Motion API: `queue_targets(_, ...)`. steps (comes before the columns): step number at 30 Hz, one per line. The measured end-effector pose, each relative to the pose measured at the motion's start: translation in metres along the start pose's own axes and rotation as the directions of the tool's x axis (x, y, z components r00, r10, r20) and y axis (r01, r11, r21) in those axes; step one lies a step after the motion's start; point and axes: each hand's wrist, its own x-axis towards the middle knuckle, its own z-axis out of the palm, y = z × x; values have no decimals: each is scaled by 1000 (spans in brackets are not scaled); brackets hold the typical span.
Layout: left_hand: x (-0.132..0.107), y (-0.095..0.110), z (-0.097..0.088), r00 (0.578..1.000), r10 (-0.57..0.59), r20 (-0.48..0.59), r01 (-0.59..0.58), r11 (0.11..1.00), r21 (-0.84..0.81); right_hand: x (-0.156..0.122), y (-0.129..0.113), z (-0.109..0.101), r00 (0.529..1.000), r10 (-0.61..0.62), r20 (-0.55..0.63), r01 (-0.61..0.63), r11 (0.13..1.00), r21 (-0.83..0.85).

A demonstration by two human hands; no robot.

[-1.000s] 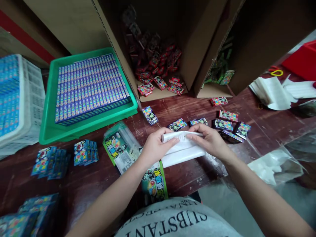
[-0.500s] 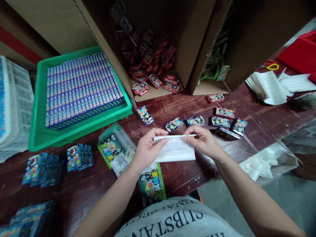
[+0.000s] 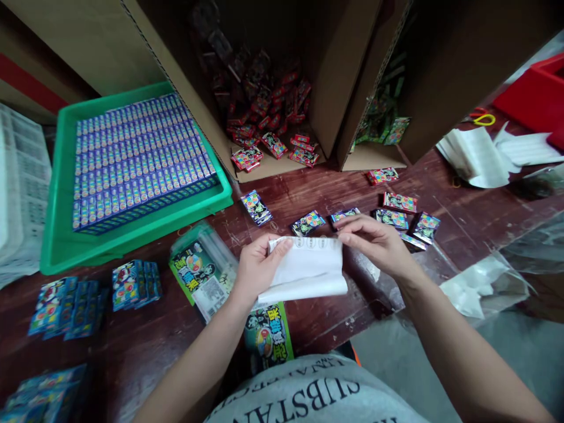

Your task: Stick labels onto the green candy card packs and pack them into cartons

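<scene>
In my left hand is a white sheet of round, clear-looking stickers, pinched at its upper left between thumb and fingers. Small printed circles run along the sheet's top edge, and its lower edge is curled over. My right hand is at the sheet's upper right corner, thumb and fingers drawn together; whatever they hold is too small to make out. Beneath the sheet lie two green clear-fronted packages, one at the left and one nearer my body. Small dark candy boxes lie just beyond my hands.
A green tray of purple boxes stands at left, beside a white crate. Cardboard cartons with red and green packets stand ahead. Blue packs lie at left; paper sheets and a plastic bag at right.
My right hand has come off its grip on the sheet's top edge and shifted right. The sheet has opened out, its printed circles now showing, and its curled edge is at the bottom.
</scene>
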Motion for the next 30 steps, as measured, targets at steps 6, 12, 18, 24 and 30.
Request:
queue_targets(6, 0, -4, 5, 1000, -5, 24, 5, 1000, 6, 4, 8, -3, 1000, -15, 7, 16, 993, -119)
queue_targets(12, 2, -4, 6, 999, -22, 33, 21, 1000, 22, 3, 6, -6, 994, -105, 29, 108, 987, -118)
queue_targets(18, 5, -10, 21, 998, 4, 68, -5, 1000, 17, 6, 11, 5, 995, 23, 97, -19, 999, -51)
queue_targets(24, 10, -10, 15, 987, 85, 135, -113, 969, 219, -1, -6, 7, 985, 47, -169, -17, 984, 175)
queue_targets(30, -21, -13, -78, 968, 196, 155, -250, 731, 635, -5, -31, 14, 968, 136, -209, -72, 956, 286)
